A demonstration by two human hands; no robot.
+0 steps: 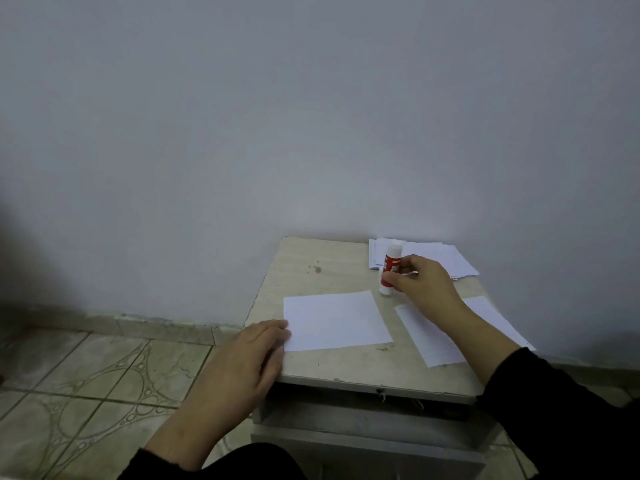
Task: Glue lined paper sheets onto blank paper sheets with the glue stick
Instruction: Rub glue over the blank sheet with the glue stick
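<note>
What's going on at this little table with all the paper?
A person is gluing paper sheets together. Their right hand grips a red and white glue stick standing on the small table. The left hand rests flat at the left edge of a white sheet. A lined sheet lies under the right forearm, and a paper stack sits by the wall.

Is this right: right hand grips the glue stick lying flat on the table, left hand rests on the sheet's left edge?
Not quite. The head view shows the glue stick standing upright on the table, not flat. The right hand does grip it, and the left hand rests on the sheet at its left edge.
</note>
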